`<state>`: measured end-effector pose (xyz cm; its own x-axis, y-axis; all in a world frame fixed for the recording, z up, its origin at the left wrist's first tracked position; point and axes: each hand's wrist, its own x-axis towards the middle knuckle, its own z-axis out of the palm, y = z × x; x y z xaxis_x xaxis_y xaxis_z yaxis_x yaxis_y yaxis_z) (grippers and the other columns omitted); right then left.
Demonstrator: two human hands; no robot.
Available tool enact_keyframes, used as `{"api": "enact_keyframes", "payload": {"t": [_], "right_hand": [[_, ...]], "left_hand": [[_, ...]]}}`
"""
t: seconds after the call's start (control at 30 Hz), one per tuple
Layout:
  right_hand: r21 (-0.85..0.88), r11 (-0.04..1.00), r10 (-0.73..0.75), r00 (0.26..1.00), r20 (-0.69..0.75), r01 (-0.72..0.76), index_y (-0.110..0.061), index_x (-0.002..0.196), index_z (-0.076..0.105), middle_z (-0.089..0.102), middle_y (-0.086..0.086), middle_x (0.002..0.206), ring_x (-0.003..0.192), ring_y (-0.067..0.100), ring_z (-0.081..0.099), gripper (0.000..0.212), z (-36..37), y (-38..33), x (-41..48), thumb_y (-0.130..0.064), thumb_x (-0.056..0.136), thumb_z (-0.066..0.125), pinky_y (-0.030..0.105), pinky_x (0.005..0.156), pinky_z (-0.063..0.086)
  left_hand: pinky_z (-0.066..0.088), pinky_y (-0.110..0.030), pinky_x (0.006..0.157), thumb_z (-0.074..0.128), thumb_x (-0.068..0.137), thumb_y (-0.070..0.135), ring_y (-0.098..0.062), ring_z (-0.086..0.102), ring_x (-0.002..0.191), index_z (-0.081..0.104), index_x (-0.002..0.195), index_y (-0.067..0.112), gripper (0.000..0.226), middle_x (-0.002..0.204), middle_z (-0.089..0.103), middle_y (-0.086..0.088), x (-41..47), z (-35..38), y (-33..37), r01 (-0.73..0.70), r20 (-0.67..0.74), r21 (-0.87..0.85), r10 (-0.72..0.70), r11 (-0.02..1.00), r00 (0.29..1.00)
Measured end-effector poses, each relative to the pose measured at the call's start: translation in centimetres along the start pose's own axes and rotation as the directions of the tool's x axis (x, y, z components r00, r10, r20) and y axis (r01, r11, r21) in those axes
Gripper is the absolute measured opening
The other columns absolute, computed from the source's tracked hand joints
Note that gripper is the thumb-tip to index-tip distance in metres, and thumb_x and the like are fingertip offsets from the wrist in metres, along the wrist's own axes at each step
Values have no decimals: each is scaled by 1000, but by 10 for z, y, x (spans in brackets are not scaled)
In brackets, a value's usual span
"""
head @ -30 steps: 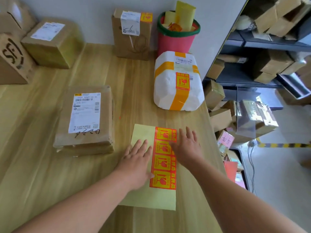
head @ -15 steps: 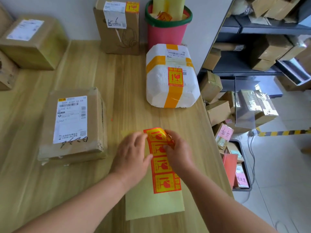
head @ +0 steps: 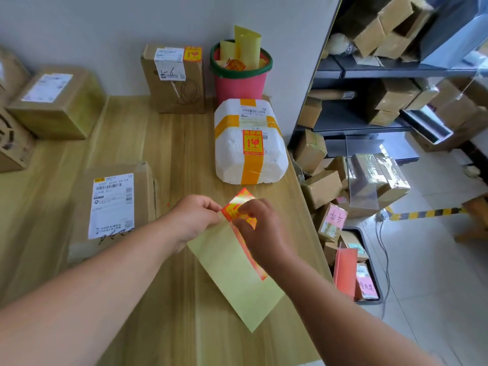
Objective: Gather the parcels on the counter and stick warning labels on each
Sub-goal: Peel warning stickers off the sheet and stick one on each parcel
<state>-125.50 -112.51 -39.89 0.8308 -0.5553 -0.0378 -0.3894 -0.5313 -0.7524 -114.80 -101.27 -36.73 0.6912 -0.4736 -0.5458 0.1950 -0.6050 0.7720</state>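
Over the counter (head: 171, 159), pinch grips: left hand (head: 194, 217) on sheet (head: 232, 273), right hand (head: 261, 231) on label (head: 239, 200).

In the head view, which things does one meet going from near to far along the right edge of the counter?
yellow backing sheet → peeled warning label → white foam parcel → pink bucket

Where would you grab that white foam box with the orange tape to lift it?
Probably by its two side walls, one hand on each, coming down from above. The white foam box sits flat on the counter, so nothing slips under it. It looks too wide for one hand's fingers, and its bevelled corners offer poor hold.
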Motion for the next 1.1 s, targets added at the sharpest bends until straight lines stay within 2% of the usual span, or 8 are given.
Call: {"api": "enact_keyframes", "payload": {"t": [0.1,0.3,0.47,0.6,0.67,0.8,0.93,1.1], "right_hand": [[28,1000,11,999,42,-13,-25,102,65,60,-8,106,98,11,57,17,2,-11,-4,-32,86,66,25,81,44],[39,999,-8,999,51,6,-23,101,63,61,-8,101,91,9,59,13,-5,-18,-10,-29,89,63,26,79,47],[-16,1000,-21,999,45,22,-24,105,64,61,-10,102,91,10,58,16,-8,-22,-15,-31,92,58,24,73,45],[-17,999,-33,999,27,34,-23,110,64,61,-8,106,93,12,59,20,-7,-25,-18,-30,94,56,27,77,46],[1,1000,-1,1000,25,1,-25,115,61,63,-9,107,96,11,59,22,-7,-28,-19,-31,94,56,28,81,48],[106,992,68,997,29,-70,-26,108,60,64,-13,96,93,8,61,15,-10,-35,-19,-28,93,58,25,80,48],[117,991,63,996,55,-69,-26,104,63,64,-13,92,88,6,60,13,-12,-42,-17,-26,93,57,20,71,44],[189,976,93,992,80,-106,-26,95,65,61,-15,79,74,1,55,7,-12,-47,-12,-25,93,58,16,60,39]], "left_hand": [[46,-25,73,68,81,2,-16,58,74,69,83,9,6,76,66,-5,-9,3,5,-35,20,-35,36,999,999],[49,-22,69,62,83,-7,-17,63,78,70,92,8,19,85,70,-9,-25,7,12,-38,32,-80,40,996,999],[39,-11,48,63,82,-7,-10,55,64,66,82,10,17,73,62,-3,-32,8,16,-47,-34,-63,45,997,998],[38,-10,38,60,84,-8,-12,54,60,63,83,10,18,73,61,-5,-37,10,17,-9,-44,-171,2,985,999],[42,-13,44,59,84,-7,-14,57,64,64,86,10,18,76,63,-5,-39,11,16,-3,-66,-233,-13,973,998],[50,-31,75,62,83,-4,-23,61,82,63,84,12,16,83,66,-8,-40,12,12,-32,-143,-335,-18,942,990],[46,-22,72,59,84,-7,-17,58,81,61,84,11,18,85,64,-9,-43,13,13,-155,-220,-299,91,942,971],[45,-23,72,58,83,-8,-16,57,75,59,78,14,22,75,62,-4,-43,9,12,-255,-243,-211,202,944,949]]}}
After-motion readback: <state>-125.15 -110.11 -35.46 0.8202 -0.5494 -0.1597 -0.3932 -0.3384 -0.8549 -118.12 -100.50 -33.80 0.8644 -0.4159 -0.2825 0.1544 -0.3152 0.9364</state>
